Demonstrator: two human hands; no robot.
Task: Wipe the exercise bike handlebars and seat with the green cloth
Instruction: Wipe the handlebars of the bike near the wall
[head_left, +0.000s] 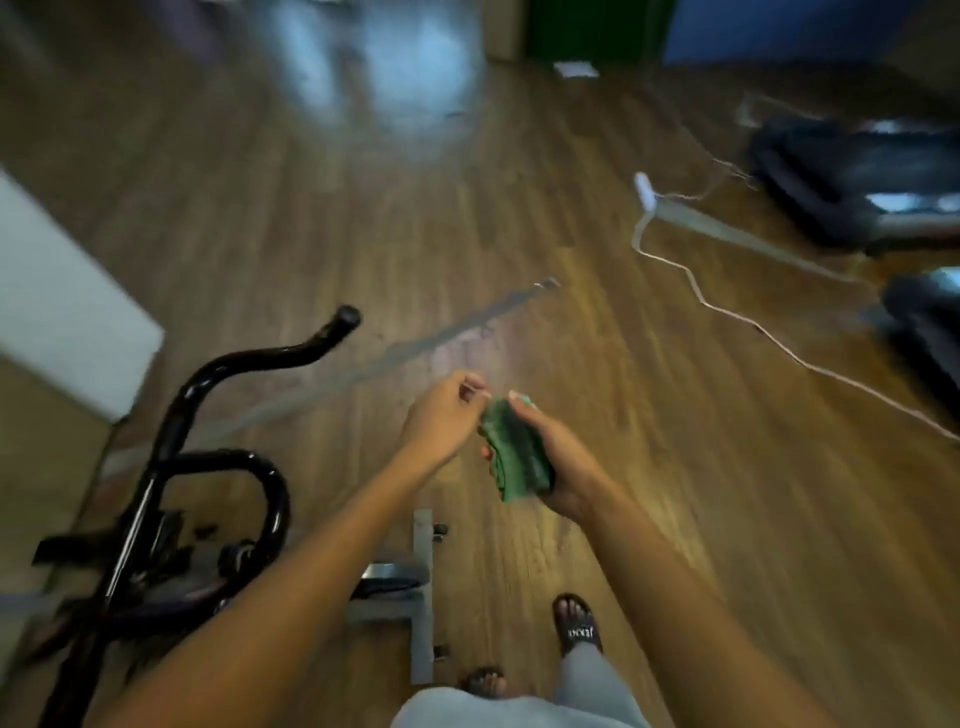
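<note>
Clearly your right hand (550, 462) grips the soft, light green cloth (514, 452) bunched, left hand (441, 415) pinching its edge, right of the handlebars (234, 364).

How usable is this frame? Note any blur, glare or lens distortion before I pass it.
Head view: motion blur smears the whole frame, worst at the edges, where the dark equipment at right is unreadable; the green cloth, right hand, left hand and black handlebars stay recognisable; window glare whitens the floor at top; wide-angle bending curves the floorboards.
</note>
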